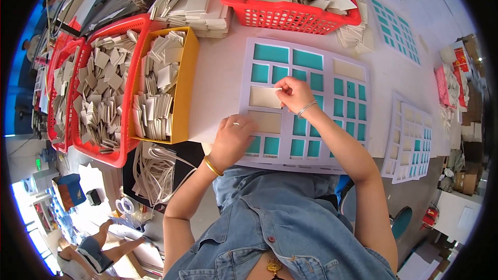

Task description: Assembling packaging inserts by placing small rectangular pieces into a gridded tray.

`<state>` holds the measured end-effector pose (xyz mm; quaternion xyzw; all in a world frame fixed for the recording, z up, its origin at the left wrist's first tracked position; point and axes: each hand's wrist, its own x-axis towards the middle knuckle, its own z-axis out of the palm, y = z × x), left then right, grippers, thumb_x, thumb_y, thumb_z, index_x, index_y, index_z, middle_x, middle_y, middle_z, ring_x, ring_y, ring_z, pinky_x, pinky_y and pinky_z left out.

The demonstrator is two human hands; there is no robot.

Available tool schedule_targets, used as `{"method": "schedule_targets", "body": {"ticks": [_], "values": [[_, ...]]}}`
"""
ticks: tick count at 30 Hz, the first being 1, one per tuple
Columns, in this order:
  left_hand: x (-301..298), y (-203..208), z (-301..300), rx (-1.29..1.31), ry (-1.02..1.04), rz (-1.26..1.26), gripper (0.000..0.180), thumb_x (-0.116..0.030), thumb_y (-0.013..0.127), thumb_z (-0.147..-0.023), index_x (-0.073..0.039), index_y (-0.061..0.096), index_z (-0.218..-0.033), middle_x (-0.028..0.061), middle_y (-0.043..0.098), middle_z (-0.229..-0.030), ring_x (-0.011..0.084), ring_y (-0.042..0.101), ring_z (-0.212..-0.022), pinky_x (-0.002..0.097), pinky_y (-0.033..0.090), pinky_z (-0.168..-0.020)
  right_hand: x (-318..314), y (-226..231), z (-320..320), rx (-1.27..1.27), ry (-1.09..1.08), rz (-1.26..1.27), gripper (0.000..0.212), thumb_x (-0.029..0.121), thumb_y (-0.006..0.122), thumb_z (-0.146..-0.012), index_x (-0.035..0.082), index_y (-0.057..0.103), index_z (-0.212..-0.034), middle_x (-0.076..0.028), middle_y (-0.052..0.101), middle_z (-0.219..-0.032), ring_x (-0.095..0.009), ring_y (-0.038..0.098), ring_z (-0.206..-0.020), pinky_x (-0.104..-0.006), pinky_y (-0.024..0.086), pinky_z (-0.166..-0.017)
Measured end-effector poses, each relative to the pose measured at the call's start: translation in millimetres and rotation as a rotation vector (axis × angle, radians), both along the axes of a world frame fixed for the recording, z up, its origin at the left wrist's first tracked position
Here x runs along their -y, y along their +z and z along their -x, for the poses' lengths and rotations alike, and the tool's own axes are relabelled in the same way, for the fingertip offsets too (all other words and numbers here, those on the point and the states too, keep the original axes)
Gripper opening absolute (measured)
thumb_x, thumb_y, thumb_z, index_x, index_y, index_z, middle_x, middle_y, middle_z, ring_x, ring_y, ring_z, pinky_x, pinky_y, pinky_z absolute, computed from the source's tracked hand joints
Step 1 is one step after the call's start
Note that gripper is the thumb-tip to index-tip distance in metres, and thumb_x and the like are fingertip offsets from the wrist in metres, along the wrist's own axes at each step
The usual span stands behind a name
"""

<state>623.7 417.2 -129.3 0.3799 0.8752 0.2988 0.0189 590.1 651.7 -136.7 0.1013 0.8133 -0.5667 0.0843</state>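
In front of me lies a pale lilac board (pixel 287 109) with rows of rectangular windows, several showing teal and others beige-grey. My right hand (pixel 294 95), a silver bangle on its wrist, pinches the right edge of a pale cardboard rectangle (pixel 263 97). That piece lies over a window on the board's left side; whether it sits fully in the window I cannot tell. Just below, a beige-grey rectangle (pixel 267 121) fills another window. My left hand (pixel 234 137) hovers over or rests on the board's lower left edge, its fingers blurred by motion.
A yellow box (pixel 185 88) and red baskets (pixel 127 93) of small card pieces stand to the left. Another red basket (pixel 290 16) is at the back, beside stacked card rectangles (pixel 199 8). More windowed boards (pixel 410 140) lie at right. White strips (pixel 153 173) hang coiled below the table's left edge.
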Motion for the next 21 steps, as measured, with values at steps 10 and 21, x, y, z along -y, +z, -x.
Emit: {"method": "schedule_targets", "body": {"ticks": [10,21], "values": [[-3,6,8,-0.07,-0.018,-0.054,0.034,-0.007,0.068,-0.069,-0.009,0.058,-0.102,0.0074,0.055,-0.112,0.0291,0.051,-0.106,0.0409,0.04,-0.091,0,-7,0,-0.283,0.078,-0.349,0.011,0.003,0.061,-0.076,0.003,0.059,-0.086,-0.009,0.058,-0.08,-0.023,0.061,-0.069,-0.0331,0.051,-0.066],[17,35,9,-0.061,-0.022,-0.07,0.03,-0.008,0.067,-0.072,-0.009,0.06,-0.101,0.0071,0.059,-0.108,0.0271,0.054,-0.103,0.0403,0.041,-0.089,-6,0,-13,-0.54,0.53,-0.839,0.01,0.006,0.059,-0.078,0.007,0.061,-0.088,-0.007,0.061,-0.093,-0.027,0.061,-0.074,-0.039,0.049,-0.069]]}}
